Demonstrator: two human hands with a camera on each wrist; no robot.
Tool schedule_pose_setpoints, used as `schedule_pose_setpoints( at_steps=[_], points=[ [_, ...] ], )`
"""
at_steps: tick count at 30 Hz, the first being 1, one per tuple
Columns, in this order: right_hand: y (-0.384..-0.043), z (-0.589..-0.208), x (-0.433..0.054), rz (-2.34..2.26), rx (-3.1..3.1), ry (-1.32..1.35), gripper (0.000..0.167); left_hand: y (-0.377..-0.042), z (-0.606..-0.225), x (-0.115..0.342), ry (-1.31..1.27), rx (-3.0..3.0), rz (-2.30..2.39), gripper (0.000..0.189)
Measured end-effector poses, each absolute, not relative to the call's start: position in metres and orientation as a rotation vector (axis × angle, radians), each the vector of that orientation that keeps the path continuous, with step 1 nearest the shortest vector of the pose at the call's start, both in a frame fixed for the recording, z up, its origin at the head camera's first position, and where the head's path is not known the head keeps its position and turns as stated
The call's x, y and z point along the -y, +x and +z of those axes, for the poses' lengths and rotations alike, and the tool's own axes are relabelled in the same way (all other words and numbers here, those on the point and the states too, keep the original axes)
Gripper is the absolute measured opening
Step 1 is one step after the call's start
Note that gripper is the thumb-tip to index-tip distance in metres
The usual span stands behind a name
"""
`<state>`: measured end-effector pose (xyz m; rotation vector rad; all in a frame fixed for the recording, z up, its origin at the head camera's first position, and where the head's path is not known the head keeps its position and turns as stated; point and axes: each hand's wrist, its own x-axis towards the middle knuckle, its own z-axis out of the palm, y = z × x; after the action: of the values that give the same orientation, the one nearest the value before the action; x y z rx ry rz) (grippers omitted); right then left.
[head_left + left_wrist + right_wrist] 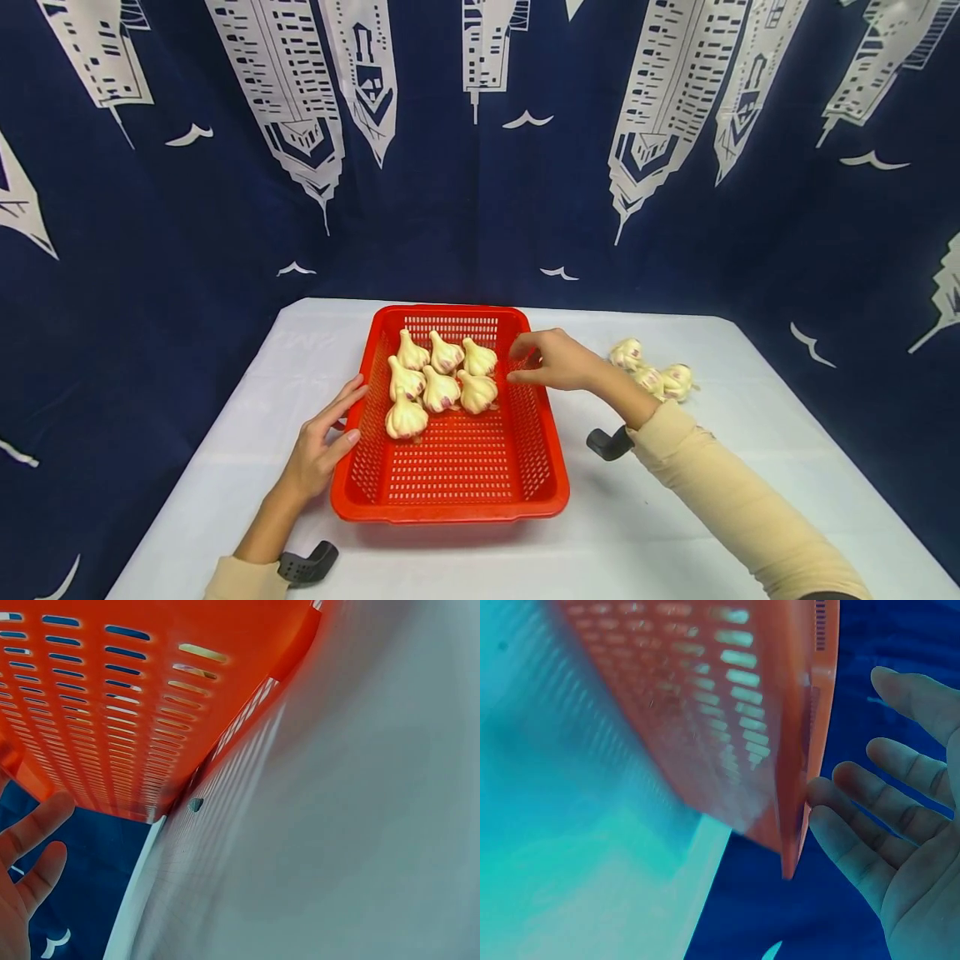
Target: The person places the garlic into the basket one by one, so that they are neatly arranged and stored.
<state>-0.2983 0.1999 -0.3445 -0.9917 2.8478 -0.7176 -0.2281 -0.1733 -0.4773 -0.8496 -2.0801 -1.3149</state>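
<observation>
A red perforated plastic basket point(453, 510) sits on the white table, with several garlic bulbs point(440, 389) grouped toward its back left. My left hand point(318, 450) is at the left rim, its straight fingertips right at the edge; in the left wrist view these fingers point(39, 825) are spread beside the basket's wall point(90, 742). Over the right rim is my right hand point(561, 360), thumb and fingers apart and nothing between them. The right wrist view shows that palm bare and the fingers loosely extended by the rim point(799, 772).
More garlic bulbs point(677, 381) lie in a small cluster on the table right of the basket, beyond my right forearm. A dark blue cloth point(480, 208) with white building prints hangs behind the table point(660, 500). Each wrist wears a black camera strap.
</observation>
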Motion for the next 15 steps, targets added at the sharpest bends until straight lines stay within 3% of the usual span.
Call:
schedule_pose_setpoints(
  at_steps=[15],
  points=[
    [-0.296, -0.345, -0.259, -0.747, -2.921, -0.795, 0.033, -0.228, -0.479, 0.174, -0.852, 2.08, -1.319, 0.056]
  ],
)
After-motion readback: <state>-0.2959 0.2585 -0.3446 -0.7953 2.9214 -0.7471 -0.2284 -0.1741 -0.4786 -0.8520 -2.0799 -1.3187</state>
